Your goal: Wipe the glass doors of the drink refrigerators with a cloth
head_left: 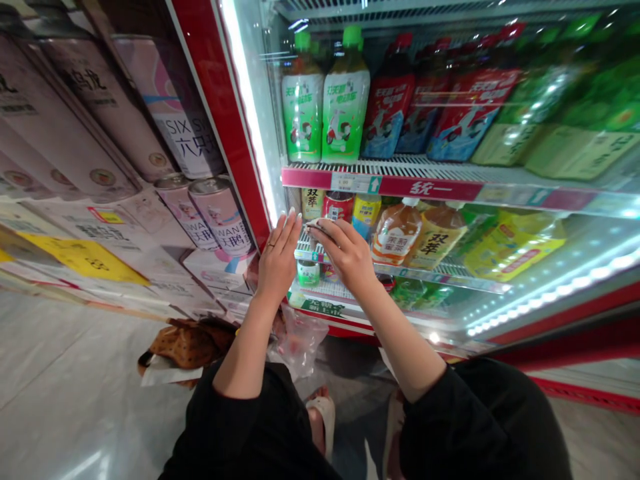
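Note:
My left hand (279, 257) is raised at the left edge of a lit drinks cooler, fingers stretched upward, a ring on one finger. Beside it, my right hand (347, 247) points its extended fingers left toward the left one. I see nothing held in either hand. Behind them are cooler shelves with a red can (339, 203), a yellow-and-blue drink (366, 213) and a jasmine honey tea bottle (397, 235). Below the hands is a small green-and-white bottle (308, 273). Whether my fingertips touch the cooler, I cannot tell.
Green-labelled bottles (346, 100) and red-labelled bottles (389, 100) fill the upper shelf (430, 183). Pink cans (220, 213) and boxes are stacked left of the red frame (225, 100). A brown spotted bag (187, 343) and a clear plastic bag (303, 340) lie on the floor.

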The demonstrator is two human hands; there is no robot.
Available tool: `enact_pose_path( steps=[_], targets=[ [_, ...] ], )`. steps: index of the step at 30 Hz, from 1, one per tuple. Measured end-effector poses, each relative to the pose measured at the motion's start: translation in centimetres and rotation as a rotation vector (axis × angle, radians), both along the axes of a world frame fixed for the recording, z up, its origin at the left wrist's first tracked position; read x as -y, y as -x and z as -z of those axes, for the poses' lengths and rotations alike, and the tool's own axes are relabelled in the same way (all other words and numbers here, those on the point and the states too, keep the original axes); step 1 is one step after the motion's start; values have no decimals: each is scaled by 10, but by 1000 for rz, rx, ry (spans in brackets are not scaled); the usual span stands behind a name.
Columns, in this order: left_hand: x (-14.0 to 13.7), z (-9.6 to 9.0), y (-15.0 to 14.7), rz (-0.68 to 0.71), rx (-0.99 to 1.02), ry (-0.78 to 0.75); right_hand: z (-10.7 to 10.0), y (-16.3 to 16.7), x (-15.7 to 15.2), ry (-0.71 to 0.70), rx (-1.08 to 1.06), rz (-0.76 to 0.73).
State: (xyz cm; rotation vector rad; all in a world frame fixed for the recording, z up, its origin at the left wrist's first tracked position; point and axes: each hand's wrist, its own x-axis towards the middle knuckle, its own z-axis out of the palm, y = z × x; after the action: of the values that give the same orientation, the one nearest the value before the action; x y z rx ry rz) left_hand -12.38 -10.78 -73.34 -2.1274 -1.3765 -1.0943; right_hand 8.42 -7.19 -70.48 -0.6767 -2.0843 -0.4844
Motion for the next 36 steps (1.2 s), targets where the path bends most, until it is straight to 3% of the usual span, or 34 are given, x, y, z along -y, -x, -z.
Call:
enact_pose_path(
  steps=[5, 10, 14, 18, 22, 26, 31, 36],
  targets=[
    [-2, 0, -4, -14, -5, -3, 11, -33, 7, -20, -31, 49],
    [-2, 0, -9, -2, -46, -58, -3, -16, 1, -12, -177, 158],
    [-3, -2, -5, -57, 6, -101, -12, 4, -1, 33, -46, 60],
    [-5, -2, -6, -59, -15, -130, 2, -11, 9, 30, 81, 6],
    [-5, 1, -19, -21, -100, -127, 15, -37, 15, -39, -57, 101],
    [-3, 2, -30, 21, -129, -101, 9, -35, 4, -14, -218, 197],
    [-4, 0, -33, 37, -101, -94, 1, -21, -3, -35, -129, 89],
    [-7, -1, -37, 40, -90, -127, 17, -42, 12, -137, 8, 37]
  ],
)
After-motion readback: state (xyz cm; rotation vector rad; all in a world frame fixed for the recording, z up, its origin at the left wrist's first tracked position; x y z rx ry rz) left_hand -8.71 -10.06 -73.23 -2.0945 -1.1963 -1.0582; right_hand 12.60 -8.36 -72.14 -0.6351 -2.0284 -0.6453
